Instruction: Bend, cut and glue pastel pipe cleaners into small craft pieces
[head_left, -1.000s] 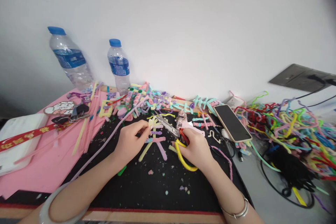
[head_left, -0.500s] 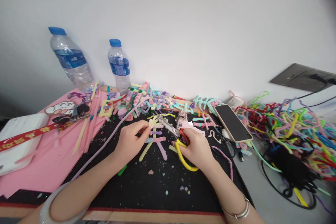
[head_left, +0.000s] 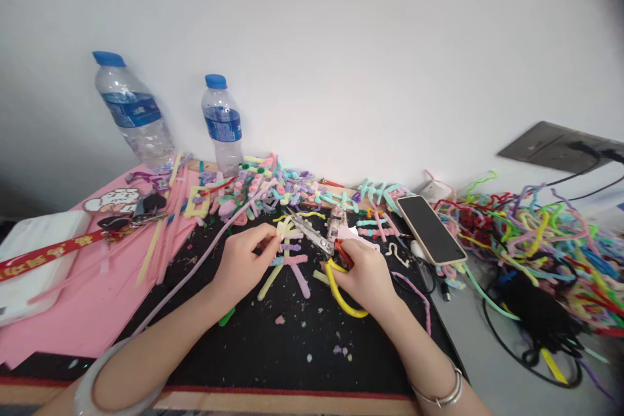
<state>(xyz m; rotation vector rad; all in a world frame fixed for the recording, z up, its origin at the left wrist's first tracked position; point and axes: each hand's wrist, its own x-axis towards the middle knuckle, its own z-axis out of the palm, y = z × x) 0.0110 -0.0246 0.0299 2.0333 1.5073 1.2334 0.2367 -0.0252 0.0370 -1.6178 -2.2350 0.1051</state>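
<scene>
My left hand point(head_left: 251, 260) is closed, thumb and forefinger pinching the left side of a pastel pipe-cleaner figure point(head_left: 294, 260). Yellow loops top the figure; short purple, pink and blue strips cross its stem, and a yellow and a lilac leg spread at the bottom. In my right hand point(head_left: 365, 273) is a pair of scissors point(head_left: 312, 234) with yellow and red handles. Their metal blades point up and left, just right of the figure's top. A short pale yellow piece point(head_left: 320, 276) sticks out by my right fingers; whether they grip it I cannot tell.
A black mat point(head_left: 273, 351) with small fuzzy scraps lies beneath my hands. Behind are heaped pipe-cleaner pieces point(head_left: 287, 185) and two water bottles point(head_left: 223, 123). Pink sheets point(head_left: 73, 286) lie left; a phone point(head_left: 431, 231), black cable point(head_left: 531, 305) and tangled pipe cleaners point(head_left: 560, 240) lie right.
The view has shifted very slightly. Both hands, the scissors and the pipe-cleaner figure keep practically the same positions.
</scene>
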